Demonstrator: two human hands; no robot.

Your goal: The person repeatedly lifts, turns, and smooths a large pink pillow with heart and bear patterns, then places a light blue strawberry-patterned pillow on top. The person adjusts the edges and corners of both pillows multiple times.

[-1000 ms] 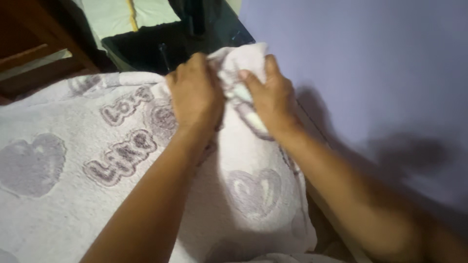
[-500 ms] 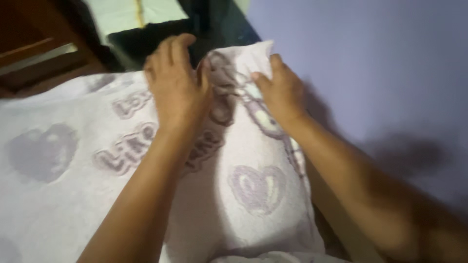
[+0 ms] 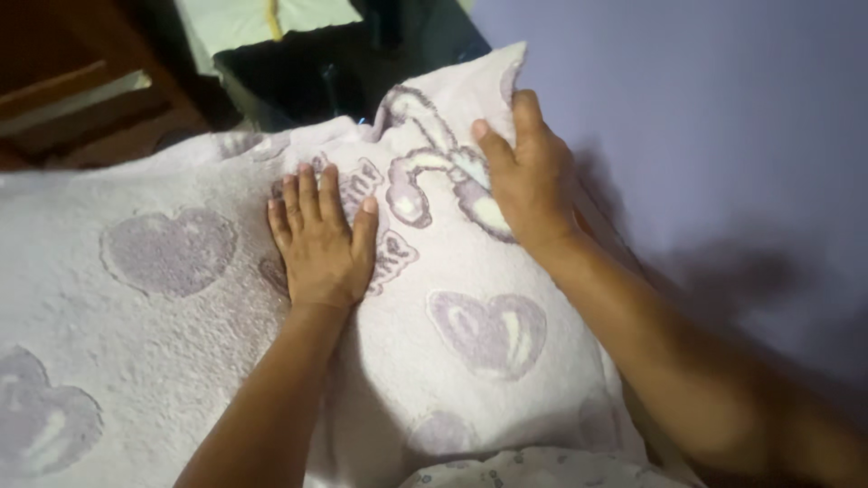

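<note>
A fluffy white blanket (image 3: 163, 361) with purple hearts and a rabbit figure covers most of the view. My left hand (image 3: 318, 242) lies flat on it, palm down, fingers together, near the middle. My right hand (image 3: 524, 176) rests palm down on the blanket's far right corner, over the rabbit print, with its fingers spread and the fingertips at the cloth's upper edge. Neither hand grips the cloth.
A lilac wall (image 3: 705, 117) runs along the right side, close to my right arm. Beyond the blanket's far edge are a dark object (image 3: 316, 68), a pale green sheet (image 3: 262, 20) and brown wooden furniture (image 3: 72, 99) at the upper left.
Both hands were bunched on the blanket's folded corner; the corner is now spread flat. My left hand has slid back toward me and left, and my right hand has flattened out.
</note>
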